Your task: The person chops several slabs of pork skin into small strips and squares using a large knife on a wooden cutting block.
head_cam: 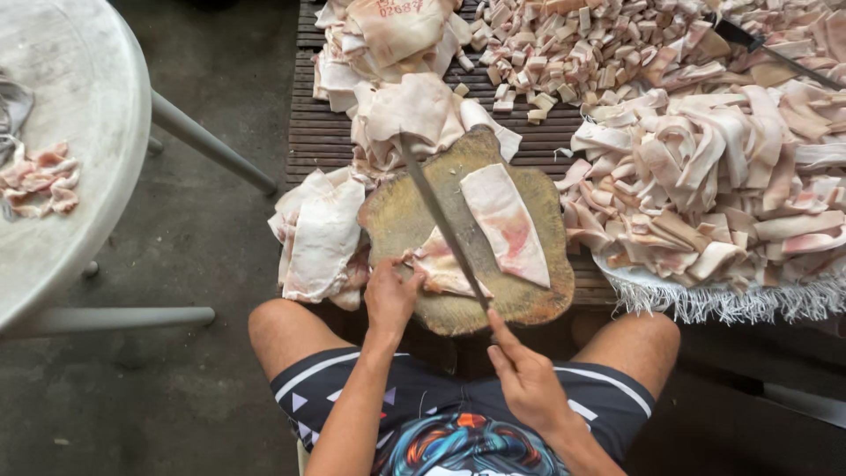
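Pork skin slab lies on the near-left part of the round wooden chopping block, pinned at its near edge by the left hand, fingers curled down onto it. Right hand is closed around the handle of a long knife, index finger stretched along the spine; blade runs diagonally up-left across the block, tip reaching the far rim. Second, longer skin piece lies right of the blade, just beside it, its far end near the block's far edge. Block sits on a dark slatted tabletop, its near edge overhanging toward the person's knees. Uncut skin stack touches the block's left rim; strip heap crowds its right rim; diced cubes and more folded skin lie beyond. Bare block surface shows only along the near-right rim. Left of the tabletop, open concrete floor, then a pale round table with a few scraps.
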